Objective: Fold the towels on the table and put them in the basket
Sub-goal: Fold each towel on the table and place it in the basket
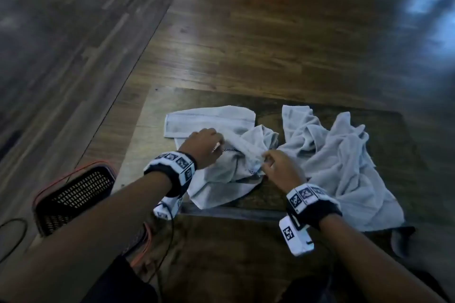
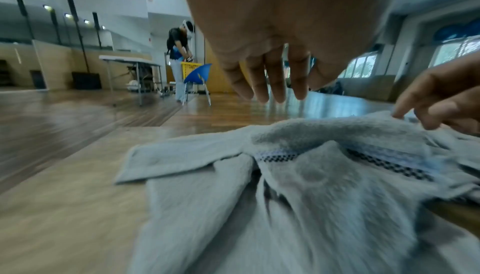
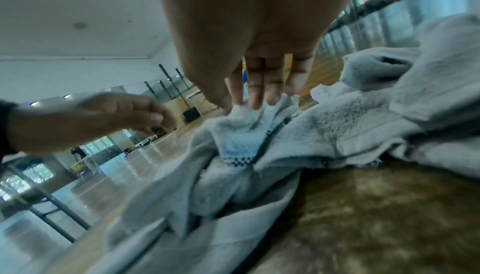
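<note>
Two pale grey towels lie crumpled on the wooden table [image 1: 147, 135]. The left towel [image 1: 229, 155], with a checkered band [image 2: 280, 157], lies under both hands. The right towel [image 1: 342, 162] is spread loosely beside it. My left hand [image 2: 270, 92] hovers just above the left towel with relaxed fingers, holding nothing. My right hand [image 3: 249, 102] pinches a bunched edge of the same towel near its middle and lifts it slightly. A black mesh basket [image 1: 73, 194] with an orange rim stands on the floor at the table's left front corner.
Cables [image 1: 14, 231] trail over the wooden floor by the basket. Far off, another person [image 2: 179, 53] stands beside a blue chair [image 2: 197, 73], a yellow basket and a folding table [image 2: 130, 61]. The table's near edge [image 1: 234, 211] lies just in front of my wrists.
</note>
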`<state>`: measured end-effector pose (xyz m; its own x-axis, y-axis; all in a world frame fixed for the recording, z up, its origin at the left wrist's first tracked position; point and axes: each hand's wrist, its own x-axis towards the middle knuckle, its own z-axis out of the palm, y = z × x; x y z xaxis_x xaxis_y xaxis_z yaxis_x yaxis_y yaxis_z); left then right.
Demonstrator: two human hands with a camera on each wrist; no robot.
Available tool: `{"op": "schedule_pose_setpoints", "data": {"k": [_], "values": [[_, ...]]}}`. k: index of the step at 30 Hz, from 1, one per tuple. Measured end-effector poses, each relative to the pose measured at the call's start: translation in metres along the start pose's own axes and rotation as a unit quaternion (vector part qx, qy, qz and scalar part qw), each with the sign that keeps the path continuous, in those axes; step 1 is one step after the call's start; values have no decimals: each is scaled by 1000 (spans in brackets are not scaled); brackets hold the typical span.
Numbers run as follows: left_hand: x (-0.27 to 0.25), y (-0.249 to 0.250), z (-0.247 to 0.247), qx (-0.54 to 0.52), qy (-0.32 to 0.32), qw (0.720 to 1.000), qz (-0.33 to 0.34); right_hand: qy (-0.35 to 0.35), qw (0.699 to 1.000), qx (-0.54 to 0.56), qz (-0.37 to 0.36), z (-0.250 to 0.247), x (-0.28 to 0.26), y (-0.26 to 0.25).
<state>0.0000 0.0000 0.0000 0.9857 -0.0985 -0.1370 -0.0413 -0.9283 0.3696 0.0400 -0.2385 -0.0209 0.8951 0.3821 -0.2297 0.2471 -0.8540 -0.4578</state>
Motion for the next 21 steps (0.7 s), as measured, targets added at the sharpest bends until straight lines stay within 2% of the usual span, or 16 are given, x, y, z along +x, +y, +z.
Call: {"op": "schedule_pose_setpoints", "data": {"k": [2, 3, 8, 10, 13, 15, 18, 21], "values": [[24, -1, 12, 24, 35, 999, 17, 45, 997, -46, -30, 10, 18, 10], [37, 0, 17, 45, 33, 998, 27, 58, 995, -73, -42, 14, 26, 15], [64, 18, 38, 145, -44, 987, 48, 80, 987, -121, -70, 25, 30, 23], [60, 29, 34, 152, -45, 986, 43, 102, 984, -111, -91, 18, 25, 19], [42, 38, 22, 164, -3, 986, 42, 143, 977, -98, -121, 0, 5, 3], [22, 44, 8, 101, 47, 993, 46, 182, 968, -86, -151, -20, -14, -13], [-15, 61, -29, 52, 89, 991, 86, 205, 955, -94, -190, -57, -52, -43], [-56, 82, -73, 39, 136, 986, 93, 243, 944, -77, -211, -94, -96, -78]]}}
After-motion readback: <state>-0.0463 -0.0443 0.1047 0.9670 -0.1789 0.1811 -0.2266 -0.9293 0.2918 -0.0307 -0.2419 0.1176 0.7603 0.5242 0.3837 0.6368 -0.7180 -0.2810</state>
